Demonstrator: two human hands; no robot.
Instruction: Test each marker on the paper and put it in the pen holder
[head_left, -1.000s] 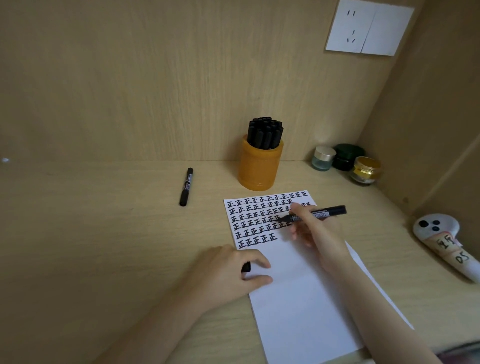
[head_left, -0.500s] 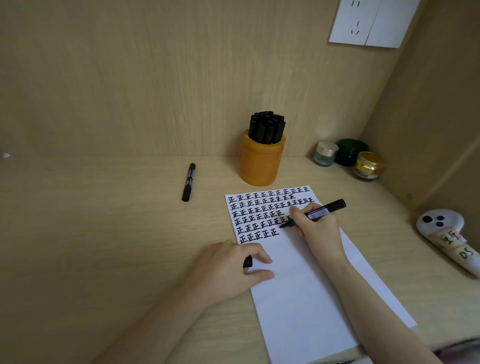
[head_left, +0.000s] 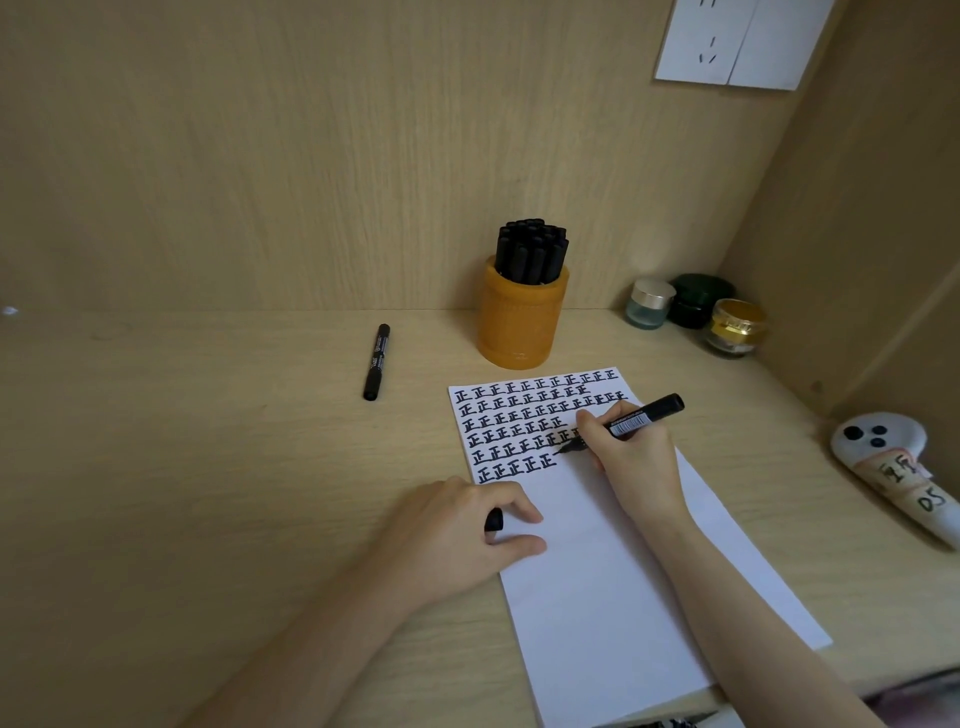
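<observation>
Your right hand (head_left: 631, 457) pinches a black marker (head_left: 644, 413), tip down on the white paper (head_left: 623, 597).

The marker's smooth barrel carries a white barcode label, and its tip meets the sheet at the end of a row of inked 正 characters. Your left hand (head_left: 457, 535) rests on the paper's left edge, fingers curled round a small black piece (head_left: 493, 519), probably the cap, though most of it is hidden. Behind the sheet stands the round, matte orange pen holder (head_left: 522, 322), packed with black markers (head_left: 530, 254). Another capped marker (head_left: 376, 361) lies on the pale wood-grain desk (head_left: 208, 467), well left of the holder. At the right edge lies a soft white figure (head_left: 883, 457) marked "DS".
</observation>
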